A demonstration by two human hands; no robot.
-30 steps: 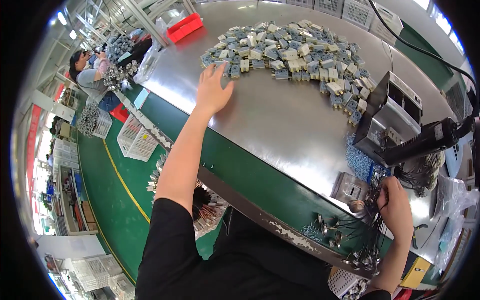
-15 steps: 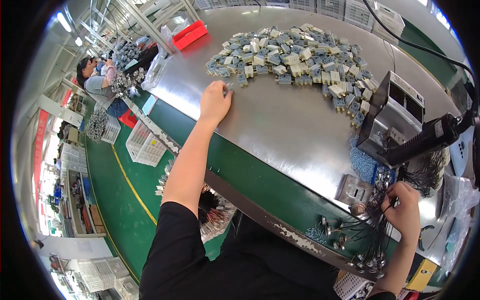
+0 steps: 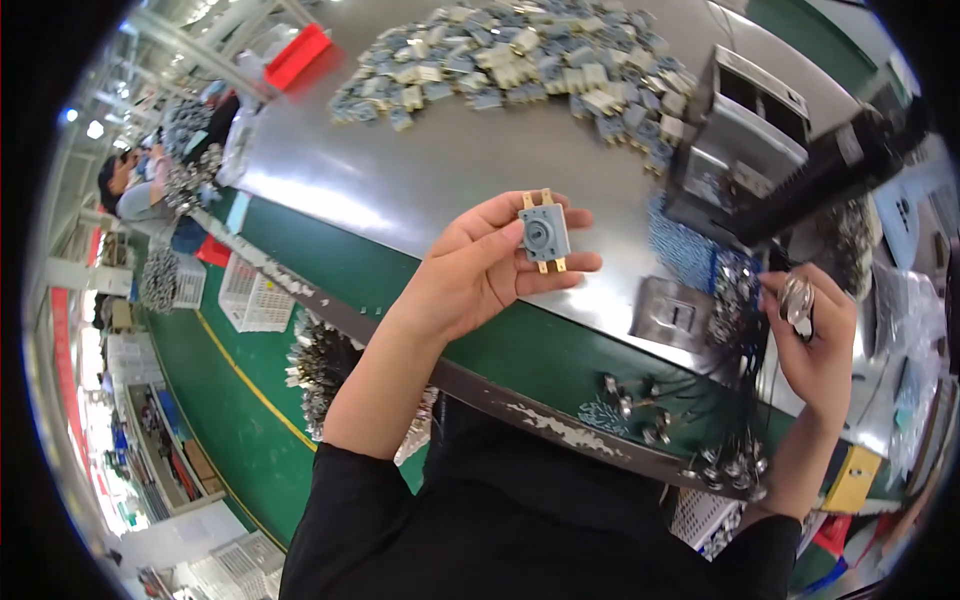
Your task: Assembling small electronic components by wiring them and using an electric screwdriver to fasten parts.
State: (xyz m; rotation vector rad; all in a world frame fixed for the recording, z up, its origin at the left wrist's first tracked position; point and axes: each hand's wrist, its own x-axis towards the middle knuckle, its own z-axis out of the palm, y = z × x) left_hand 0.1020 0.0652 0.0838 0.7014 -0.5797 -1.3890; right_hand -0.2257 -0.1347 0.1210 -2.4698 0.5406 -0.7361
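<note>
My left hand point(image 3: 455, 275) is raised over the front of the metal table, palm up. Thumb and fingers grip a small square grey switch-like component point(image 3: 544, 236) with a round centre and brass tabs at opposite sides. To the right, my right hand point(image 3: 828, 350) pinches a shiny round metal part point(image 3: 797, 299); part of it is hidden by the fingers. Beside that hand, a blue bin point(image 3: 733, 268) holds small metal pieces. A flat metal block point(image 3: 672, 314) with a slot lies left of the bin. Black-wired metal parts point(image 3: 735, 470) hang in a bunch at the table's front edge.
Across the far side of the table spreads a heap of grey-and-cream components point(image 3: 540, 60). A metal box point(image 3: 740, 140) and a black electric screwdriver point(image 3: 815, 180) stand at right, near many small blue screws point(image 3: 680, 245). A red bin point(image 3: 298, 58) sits far left.
My left hand has come back from the heap's near edge toward me, now with a grey component. My right hand has risen from the wires with a shiny metal part. The view has shifted.
</note>
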